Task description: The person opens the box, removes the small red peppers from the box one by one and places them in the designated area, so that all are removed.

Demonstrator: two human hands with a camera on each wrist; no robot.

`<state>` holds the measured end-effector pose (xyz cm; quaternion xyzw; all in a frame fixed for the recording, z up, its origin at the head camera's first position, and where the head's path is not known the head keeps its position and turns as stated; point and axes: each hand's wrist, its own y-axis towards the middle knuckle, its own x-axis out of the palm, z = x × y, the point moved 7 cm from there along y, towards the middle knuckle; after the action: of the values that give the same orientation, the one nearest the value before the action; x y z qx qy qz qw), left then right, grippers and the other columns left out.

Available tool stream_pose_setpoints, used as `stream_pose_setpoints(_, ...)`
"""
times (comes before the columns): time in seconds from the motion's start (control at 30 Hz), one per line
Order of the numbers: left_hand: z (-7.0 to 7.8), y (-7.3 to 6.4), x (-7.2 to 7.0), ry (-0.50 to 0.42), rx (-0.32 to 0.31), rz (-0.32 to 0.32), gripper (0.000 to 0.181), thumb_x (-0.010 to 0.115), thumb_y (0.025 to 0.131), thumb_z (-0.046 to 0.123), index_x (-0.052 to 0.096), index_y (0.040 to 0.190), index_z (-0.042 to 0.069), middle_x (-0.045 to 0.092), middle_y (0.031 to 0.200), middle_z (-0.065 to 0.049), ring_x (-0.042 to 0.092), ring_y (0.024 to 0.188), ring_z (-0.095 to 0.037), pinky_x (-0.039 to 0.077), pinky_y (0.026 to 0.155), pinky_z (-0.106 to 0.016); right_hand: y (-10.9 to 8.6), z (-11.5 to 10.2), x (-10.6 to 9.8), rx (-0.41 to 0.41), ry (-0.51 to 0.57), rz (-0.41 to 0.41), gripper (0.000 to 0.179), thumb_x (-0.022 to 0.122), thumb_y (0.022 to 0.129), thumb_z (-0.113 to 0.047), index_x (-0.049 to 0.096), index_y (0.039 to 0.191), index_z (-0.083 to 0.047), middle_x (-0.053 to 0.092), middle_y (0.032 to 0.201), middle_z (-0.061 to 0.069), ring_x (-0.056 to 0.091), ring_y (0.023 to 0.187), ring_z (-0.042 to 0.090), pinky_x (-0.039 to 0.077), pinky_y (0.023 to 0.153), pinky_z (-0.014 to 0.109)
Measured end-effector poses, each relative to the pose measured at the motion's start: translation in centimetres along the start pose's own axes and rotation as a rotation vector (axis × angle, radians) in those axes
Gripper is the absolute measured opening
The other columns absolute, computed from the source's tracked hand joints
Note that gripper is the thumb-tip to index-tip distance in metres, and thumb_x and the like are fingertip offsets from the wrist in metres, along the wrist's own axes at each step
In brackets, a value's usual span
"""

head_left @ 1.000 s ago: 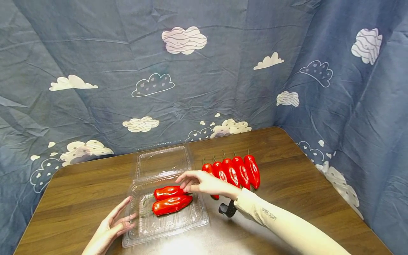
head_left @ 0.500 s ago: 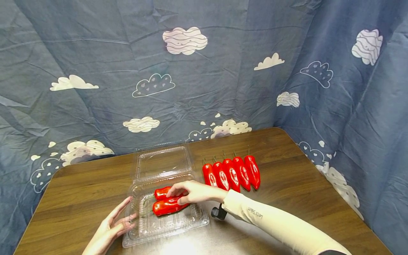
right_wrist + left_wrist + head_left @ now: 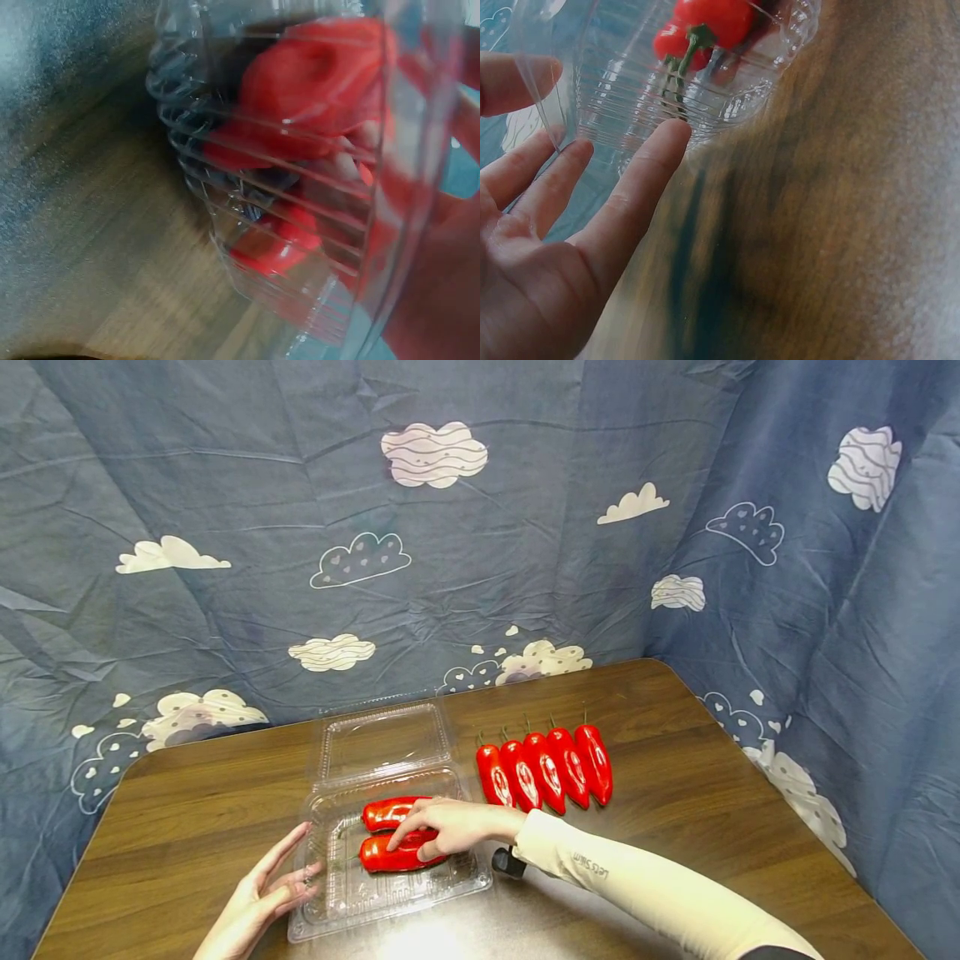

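A clear plastic clamshell box point(image 3: 405, 902) lies on the table with its lid point(image 3: 382, 743) folded back. Inside it two glossy red long peppers lie side by side, stems to the left: a farther pepper point(image 3: 384, 815) and a nearer pepper point(image 3: 378, 853). My right hand point(image 3: 450, 827) reaches in over the right rim, and its thumb and fingers grip the nearer pepper around its middle. My left hand point(image 3: 255, 897) rests at the box's left edge; in the left wrist view its extended fingers point(image 3: 634, 195) touch the clear wall near the green stems point(image 3: 676, 79).
To the right of the box, several more red peppers point(image 3: 543, 772) form a slanted row, stems pointing away. The wooden table point(image 3: 697, 793) ends at a blue cloud-print curtain point(image 3: 525, 543) behind. A dark wrist camera point(image 3: 508, 862) hangs under the right wrist.
My right hand has come down from the farther pepper's tip to the nearer pepper, which has shifted slightly toward me. The farther pepper shows more fully again. My left hand has stayed in place.
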<state>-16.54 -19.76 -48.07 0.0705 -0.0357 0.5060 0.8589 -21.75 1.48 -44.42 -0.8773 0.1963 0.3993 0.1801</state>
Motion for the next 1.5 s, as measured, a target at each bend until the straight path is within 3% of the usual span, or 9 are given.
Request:
stream_pose_setpoints(0.13, 0.0, 0.0, 0.1, 0.000, -0.012, 0.003, 0.064, 0.041, 0.095, -0.009, 0.010, 0.151, -0.002, 0.033, 0.144, 0.028, 0.052, 0.119, -0.012, 0.049, 0.093, -0.032, 0.1, -0.2, 0.5, -0.017, -0.039, -0.034, 0.041, 0.065, 0.085, -0.008, 0.066, 0.124, -0.022, 0.058, 0.122, -0.004, 0.046, 0.113, 0.002, 0.037, 0.093, 0.018)
stream_pose_setpoints(0.37, 0.0, 0.0, 0.1, 0.010, -0.022, 0.010, 0.064, 0.041, 0.096, -0.008, 0.009, 0.150, -0.002, 0.033, 0.143, 0.029, 0.052, 0.119, -0.011, 0.049, 0.093, -0.031, 0.1, -0.2, 1.1, -0.019, -0.073, -0.075, 0.040, 0.065, 0.085, -0.008, 0.068, 0.120, -0.026, 0.059, 0.114, -0.009, 0.048, 0.109, -0.002, 0.036, 0.091, 0.014)
stream_pose_setpoints(0.53, 0.0, 0.0, 0.0, -0.001, -0.008, 0.008, 0.063, 0.040, 0.096, -0.009, 0.012, 0.152, 0.001, 0.033, 0.143, 0.028, 0.052, 0.119, -0.012, 0.049, 0.092, -0.031, 0.1, -0.3, 1.2, -0.045, -0.101, -0.078, 0.038, 0.065, 0.085, -0.008, 0.070, 0.118, -0.024, 0.058, 0.097, -0.013, 0.047, 0.087, -0.002, 0.036, 0.077, 0.012)
stream_pose_setpoints(0.67, 0.1, 0.0, 0.1, -0.010, 0.014, -0.002, 0.063, 0.039, 0.096, -0.010, 0.016, 0.153, 0.004, 0.032, 0.145, 0.027, 0.052, 0.119, -0.013, 0.049, 0.092, -0.032, 0.1, -0.4, 1.1, -0.050, -0.100, -0.046, 0.037, 0.067, 0.083, -0.007, 0.070, 0.115, -0.024, 0.048, 0.077, -0.010, 0.039, 0.072, 0.001, 0.034, 0.066, 0.014)
stream_pose_setpoints(0.8, 0.1, 0.0, 0.1, -0.001, 0.007, -0.004, 0.063, 0.039, 0.095, -0.010, 0.012, 0.152, 0.000, 0.032, 0.144, 0.027, 0.052, 0.119, -0.012, 0.049, 0.092, -0.032, 0.0, -0.3, 0.6, -0.036, -0.029, 0.001, 0.036, 0.068, 0.082, -0.005, 0.070, 0.113, -0.024, 0.046, 0.080, -0.010, 0.038, 0.066, 0.002, 0.035, 0.062, 0.014)
stream_pose_setpoints(0.9, 0.0, 0.0, 0.1, 0.002, -0.008, -0.004, 0.063, 0.040, 0.095, -0.009, 0.008, 0.150, -0.003, 0.033, 0.144, 0.028, 0.052, 0.119, -0.012, 0.049, 0.093, -0.032, -0.2, -0.3, 0.2, -0.049, 0.042, 0.026, 0.036, 0.068, 0.082, -0.005, 0.069, 0.113, -0.023, 0.051, 0.092, -0.013, 0.042, 0.072, 0.002, 0.038, 0.065, 0.014)
stream_pose_setpoints(1.03, 0.1, 0.0, 0.1, -0.014, 0.005, -0.014, 0.064, 0.039, 0.095, -0.010, 0.012, 0.152, 0.000, 0.033, 0.144, 0.027, 0.052, 0.119, -0.013, 0.049, 0.093, -0.032, -0.6, -0.2, -0.3, -0.068, 0.123, 0.046, 0.035, 0.068, 0.083, -0.005, 0.067, 0.114, -0.022, 0.054, 0.100, -0.013, 0.046, 0.085, 0.002, 0.043, 0.076, 0.015)
stream_pose_setpoints(1.23, 0.2, 0.0, 0.0, -0.014, 0.018, -0.018, 0.064, 0.038, 0.095, -0.011, 0.013, 0.152, 0.001, 0.033, 0.144, 0.026, 0.052, 0.119, -0.013, 0.049, 0.092, -0.032, -1.3, 0.0, -1.2, -0.067, 0.229, 0.077, 0.035, 0.067, 0.085, -0.004, 0.066, 0.116, -0.020, 0.057, 0.110, -0.012, 0.049, 0.090, 0.001, 0.046, 0.081, 0.019)
stream_pose_setpoints(1.5, 0.2, 0.0, 0.1, -0.003, 0.017, -0.021, 0.064, 0.039, 0.095, -0.010, 0.010, 0.151, -0.001, 0.031, 0.145, 0.026, 0.052, 0.120, -0.012, 0.049, 0.092, -0.031, -2.5, 0.4, -2.5, -0.036, 0.265, 0.133, 0.046, 0.064, 0.086, -0.003, 0.061, 0.127, -0.022, 0.054, 0.127, -0.010, 0.047, 0.103, 0.003, 0.044, 0.087, 0.022)
